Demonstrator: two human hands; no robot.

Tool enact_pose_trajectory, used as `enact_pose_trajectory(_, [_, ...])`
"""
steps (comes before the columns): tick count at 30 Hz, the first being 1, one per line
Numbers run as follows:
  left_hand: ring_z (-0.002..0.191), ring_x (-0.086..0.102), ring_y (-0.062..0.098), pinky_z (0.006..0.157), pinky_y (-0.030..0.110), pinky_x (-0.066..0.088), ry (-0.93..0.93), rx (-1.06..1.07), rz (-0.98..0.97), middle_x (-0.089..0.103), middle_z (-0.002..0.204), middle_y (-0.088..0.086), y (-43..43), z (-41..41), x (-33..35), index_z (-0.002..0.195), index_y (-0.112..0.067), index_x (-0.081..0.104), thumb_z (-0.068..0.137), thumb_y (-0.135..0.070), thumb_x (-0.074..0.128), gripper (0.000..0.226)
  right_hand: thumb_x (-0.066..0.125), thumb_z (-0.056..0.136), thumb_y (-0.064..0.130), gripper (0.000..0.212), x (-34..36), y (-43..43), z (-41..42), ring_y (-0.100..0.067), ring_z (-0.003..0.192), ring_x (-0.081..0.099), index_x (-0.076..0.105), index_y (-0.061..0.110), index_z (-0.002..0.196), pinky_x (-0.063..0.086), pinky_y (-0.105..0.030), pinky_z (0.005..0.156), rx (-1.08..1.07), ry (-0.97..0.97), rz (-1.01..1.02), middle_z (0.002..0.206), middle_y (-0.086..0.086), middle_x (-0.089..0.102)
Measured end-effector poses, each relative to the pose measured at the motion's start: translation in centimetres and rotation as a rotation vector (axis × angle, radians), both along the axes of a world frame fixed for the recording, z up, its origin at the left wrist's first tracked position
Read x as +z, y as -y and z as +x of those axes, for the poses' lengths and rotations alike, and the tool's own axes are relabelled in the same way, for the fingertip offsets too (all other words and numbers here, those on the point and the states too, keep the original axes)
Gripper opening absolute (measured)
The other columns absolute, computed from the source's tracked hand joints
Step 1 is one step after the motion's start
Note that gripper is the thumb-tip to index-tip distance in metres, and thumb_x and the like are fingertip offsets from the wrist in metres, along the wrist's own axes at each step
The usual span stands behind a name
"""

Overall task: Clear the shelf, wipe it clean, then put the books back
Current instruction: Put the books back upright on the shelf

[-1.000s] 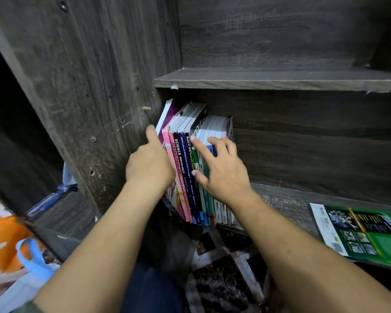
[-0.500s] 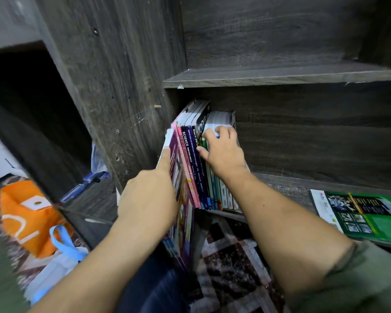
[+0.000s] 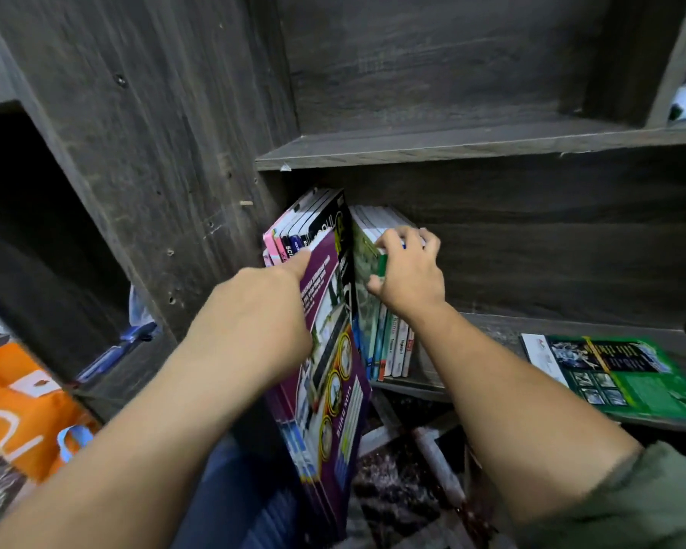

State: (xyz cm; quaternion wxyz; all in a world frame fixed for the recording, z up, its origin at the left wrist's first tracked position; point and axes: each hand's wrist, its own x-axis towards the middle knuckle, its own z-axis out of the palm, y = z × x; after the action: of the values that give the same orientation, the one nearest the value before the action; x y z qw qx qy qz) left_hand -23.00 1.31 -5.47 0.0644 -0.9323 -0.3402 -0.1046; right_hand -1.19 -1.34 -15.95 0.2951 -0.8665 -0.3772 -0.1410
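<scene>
My left hand point(image 3: 262, 311) grips a bundle of books point(image 3: 329, 350) at the left end of the shelf point(image 3: 484, 330), hard against the side wall point(image 3: 167, 172). One finger lies along the top of the purple cover and the rest are hidden. The bundle tilts out over the shelf's front edge, with its lower end hanging below the board. My right hand point(image 3: 408, 271) curls over the tops of the row of books point(image 3: 389, 350) standing just beside it, thumb on a green spine.

To the right of that row the board is bare up to a green book point(image 3: 626, 374) lying flat near the right end. There is a gap between the book tops and the upper shelf point(image 3: 452, 142). An orange bag point(image 3: 12, 410) sits low on my left.

One dark spine shows "SCI" beside my finger. The other lettering is too blurred to read.
</scene>
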Motion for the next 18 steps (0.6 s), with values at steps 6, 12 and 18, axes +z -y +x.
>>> enact_pose_trajectory(6, [0.112, 0.056, 0.032, 0.09, 0.039, 0.05, 0.051, -0.019, 0.11, 0.06, 0.125, 0.01, -2.3, 3.5, 3.6, 0.151, -0.034, 0.025, 0.087, -0.02, 0.057, 0.073, 0.074, 0.074, 0.032, 0.049, -0.1, 1.7, 1.0, -0.03, 0.13, 0.022, 0.048, 0.023, 0.115, 0.05, -0.039, 0.072, 0.01, 0.018, 0.016, 0.13, -0.001, 0.041])
enact_pose_trajectory(12, [0.104, 0.059, 0.038, 0.073, 0.038, 0.044, 0.177, -0.014, 0.145, 0.062, 0.117, 0.014, -5.0, 7.8, 2.2, 0.15, -0.034, 0.025, 0.082, -0.011, 0.055, 0.078, 0.074, 0.074, 0.031, 0.047, -0.9, 3.3, 0.9, -0.029, 0.13, 0.021, 0.051, 0.022, 0.113, 0.046, -0.035, 0.066, 0.006, 0.046, 0.056, 0.129, 0.0, 0.042])
enact_pose_trajectory(18, [0.097, 0.061, 0.038, 0.072, 0.042, 0.047, 0.313, -0.016, 0.035, 0.063, 0.106, 0.017, -6.7, 11.6, -5.0, 0.147, -0.024, 0.035, 0.087, -0.009, 0.05, 0.064, 0.077, 0.074, 0.031, 0.046, -1.5, 3.4, 0.8, -0.031, 0.131, 0.025, 0.054, 0.02, 0.113, 0.053, -0.041, 0.068, 0.022, 0.096, 0.131, 0.127, -0.002, 0.046])
